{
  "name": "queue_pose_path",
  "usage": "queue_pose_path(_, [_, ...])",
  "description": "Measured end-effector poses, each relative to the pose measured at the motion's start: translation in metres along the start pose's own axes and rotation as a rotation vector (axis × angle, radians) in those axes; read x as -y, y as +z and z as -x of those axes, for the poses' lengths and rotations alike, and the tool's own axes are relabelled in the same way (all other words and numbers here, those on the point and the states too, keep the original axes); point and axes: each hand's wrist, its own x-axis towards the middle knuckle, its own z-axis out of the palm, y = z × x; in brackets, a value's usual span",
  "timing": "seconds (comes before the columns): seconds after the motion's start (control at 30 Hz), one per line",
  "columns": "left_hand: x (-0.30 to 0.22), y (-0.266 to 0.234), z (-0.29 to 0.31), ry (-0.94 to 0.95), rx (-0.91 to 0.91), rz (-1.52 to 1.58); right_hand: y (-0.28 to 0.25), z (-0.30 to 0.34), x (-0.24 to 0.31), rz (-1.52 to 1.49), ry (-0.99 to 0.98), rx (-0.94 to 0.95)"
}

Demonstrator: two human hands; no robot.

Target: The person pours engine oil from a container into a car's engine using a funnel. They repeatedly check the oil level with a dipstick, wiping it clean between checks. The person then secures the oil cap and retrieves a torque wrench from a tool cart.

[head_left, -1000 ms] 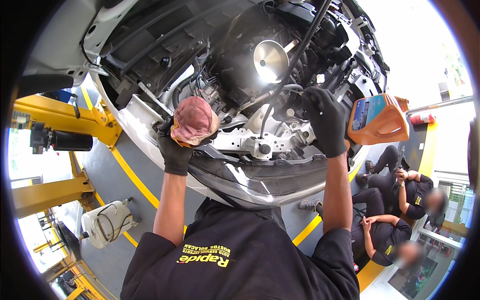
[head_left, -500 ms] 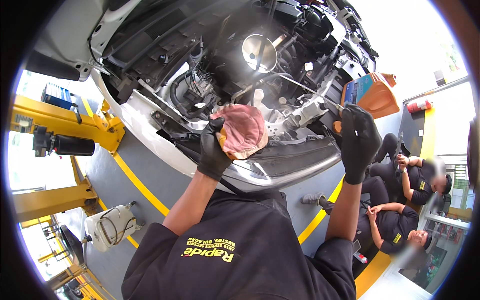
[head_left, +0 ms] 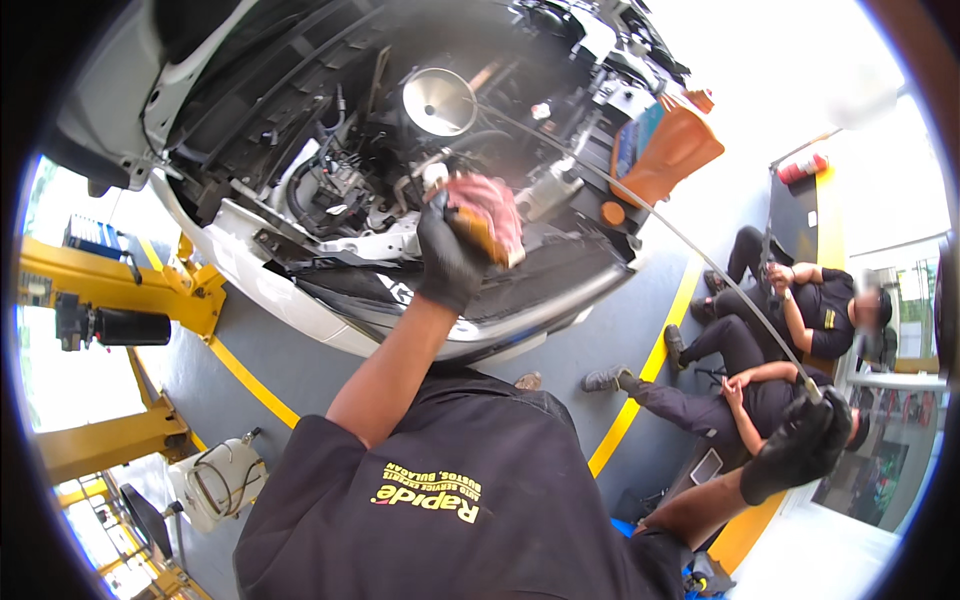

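My left hand (head_left: 448, 255) is closed around a folded pink and orange rag (head_left: 484, 212), held over the front edge of the open engine bay (head_left: 350, 245). Out at the far right, my right hand (head_left: 805, 440) grips one end of a long thin dipstick (head_left: 700, 250). The stick slants up and left over the floor toward the engine, and its far end is hard to make out near the funnel. Both hands wear black gloves. A round metal funnel (head_left: 440, 102) sits among the engine parts, beyond the rag.
An orange oil jug (head_left: 670, 150) stands at the bay's right side. Two people (head_left: 740, 400) sit at the right, behind the dipstick. A red cylinder (head_left: 803, 168) lies farther back. Yellow lift arms (head_left: 120, 270) and a whitish tank (head_left: 215, 485) are at the left.
My right hand has swung down and far to the right, drawing the dipstick out lengthwise. My left hand has turned the rag and raised it slightly. The view has shifted right.
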Motion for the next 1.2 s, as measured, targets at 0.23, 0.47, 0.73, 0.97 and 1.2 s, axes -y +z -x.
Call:
queue_pose_path(0.23, [0.043,0.053,-0.035,0.057,-0.033,0.070,-0.105,0.021,-0.047,0.032,0.021,-0.180])
queue_pose_path(0.47, [0.090,0.090,0.037,0.147,-0.149,-0.235,-0.206,0.072,-0.088,0.497,-0.132,0.051])
queue_pose_path(0.73, [0.156,0.089,0.095,-0.119,-0.212,-0.436,-0.291,0.126,-0.118,0.513,-0.011,0.060])
queue_pose_path(0.97, [0.177,0.044,0.130,-0.391,-0.164,-0.439,-0.330,0.129,-0.126,0.202,0.316,0.018])
queue_pose_path(1.2, [0.176,0.020,0.133,-0.167,0.297,-1.189,-0.363,0.121,-0.097,0.091,0.383,-0.004])
